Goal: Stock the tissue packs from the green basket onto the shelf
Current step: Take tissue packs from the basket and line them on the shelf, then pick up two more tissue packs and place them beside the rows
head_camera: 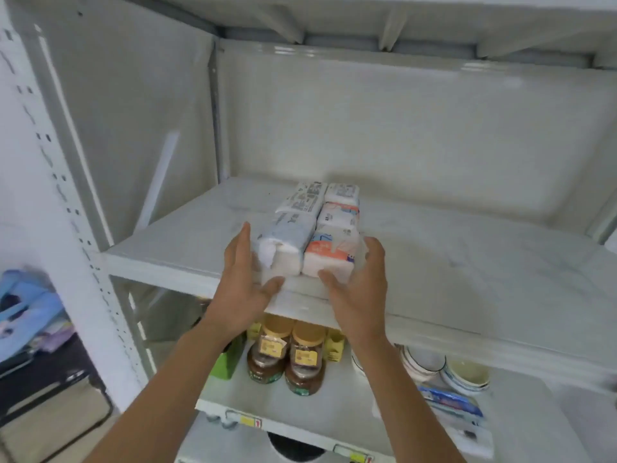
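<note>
Several tissue packs lie in two rows on the white shelf [467,262], running from its front edge toward the back. The front left pack [285,242] is blue and white, and the front right pack [334,252] is orange and white. More packs [339,208] sit behind them. My left hand [245,279] presses the left side and front of the blue pack. My right hand [359,285] cups the right side and front of the orange pack. Both packs rest on the shelf. The green basket is out of view.
On the shelf below stand two brown jars [287,355], a green box [227,362], yellow boxes, bowls [464,375] and a blue packet [450,402]. A perforated upright post [66,208] borders the left. Blue and purple packages [30,315] lie at far left.
</note>
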The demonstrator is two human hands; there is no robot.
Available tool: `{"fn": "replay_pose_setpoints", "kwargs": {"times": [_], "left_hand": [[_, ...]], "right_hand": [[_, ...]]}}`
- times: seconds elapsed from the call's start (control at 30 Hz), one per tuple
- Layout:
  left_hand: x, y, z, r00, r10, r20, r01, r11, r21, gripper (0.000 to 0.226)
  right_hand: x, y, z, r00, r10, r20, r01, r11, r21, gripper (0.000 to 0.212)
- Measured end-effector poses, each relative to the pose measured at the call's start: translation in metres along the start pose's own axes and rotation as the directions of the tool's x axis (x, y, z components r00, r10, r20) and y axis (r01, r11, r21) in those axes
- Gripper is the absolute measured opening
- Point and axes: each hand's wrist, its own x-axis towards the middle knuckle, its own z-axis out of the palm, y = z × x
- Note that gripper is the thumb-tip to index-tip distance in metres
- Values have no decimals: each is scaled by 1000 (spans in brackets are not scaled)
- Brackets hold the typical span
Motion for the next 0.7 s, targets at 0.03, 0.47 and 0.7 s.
{"fn": "replay_pose_setpoints", "kwargs": {"times": [0.03, 0.47, 0.7], "left_hand": [[-19, -4, 1, 996, 22, -88, -23, 1000, -17, 95], [-253, -239, -14, 893, -441, 87, 442, 897, 19, 27], [-356, -346, -26, 629, -701, 337, 696, 701, 159, 24]], "right_hand": [[-10, 2, 0, 995, -81, -55, 80, 997, -23, 72], [-292, 139, 95, 833, 137, 536, 58, 942, -331, 31], [-429, 202, 142, 434, 616, 657, -237, 782, -577, 20]]}}
